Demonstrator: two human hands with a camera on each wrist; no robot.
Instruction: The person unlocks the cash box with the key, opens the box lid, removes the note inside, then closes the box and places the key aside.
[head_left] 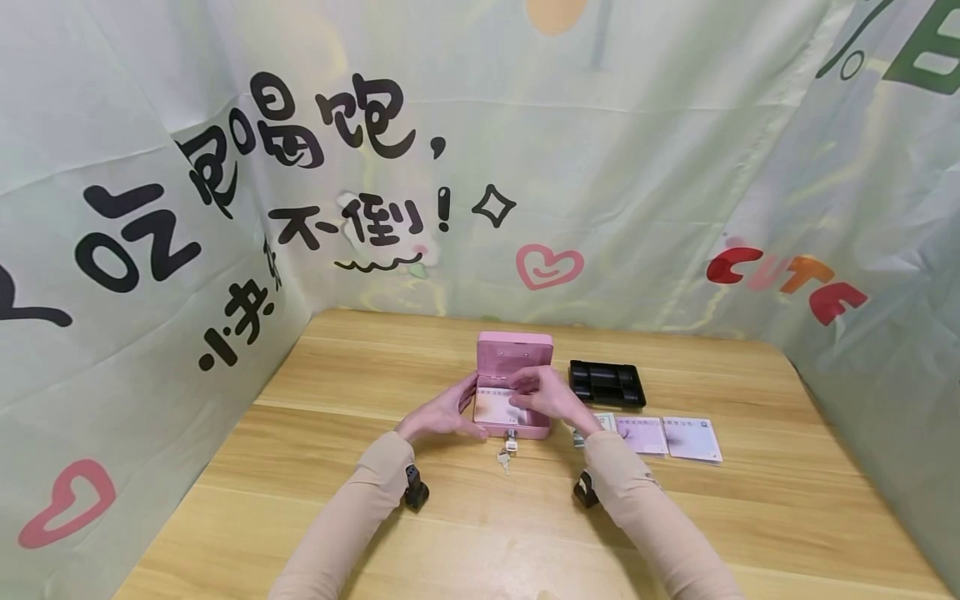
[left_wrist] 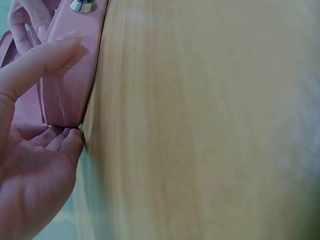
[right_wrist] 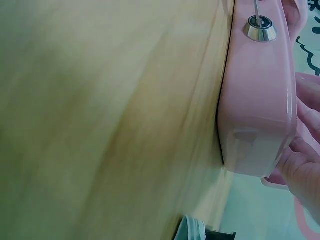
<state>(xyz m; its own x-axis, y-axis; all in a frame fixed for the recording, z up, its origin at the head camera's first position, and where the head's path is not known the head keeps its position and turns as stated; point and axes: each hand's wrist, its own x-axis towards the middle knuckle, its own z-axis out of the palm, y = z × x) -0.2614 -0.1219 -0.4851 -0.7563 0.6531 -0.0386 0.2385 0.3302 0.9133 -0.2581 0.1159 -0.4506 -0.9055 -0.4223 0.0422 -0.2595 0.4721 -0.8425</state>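
Observation:
A pink cash box (head_left: 534, 432) stands on the table with its lid (head_left: 515, 350) raised. Banknotes (head_left: 495, 407) lie flat inside it. My left hand (head_left: 444, 410) holds the box at its left front corner, the thumb on the front wall and the fingers along the left side. Over the right part of the box, my right hand (head_left: 551, 393) reaches in past the rim with bent fingers, its fingertips at the notes. A key sits in the front lock (right_wrist: 260, 29), and another key (head_left: 504, 458) hangs below it.
Behind the right hand is a black compartment tray (head_left: 606, 385). Several piles of banknotes (head_left: 692, 439) lie in a row to the right of the box, partly hidden by the right forearm. Printed cloth walls (head_left: 637, 208) border the table.

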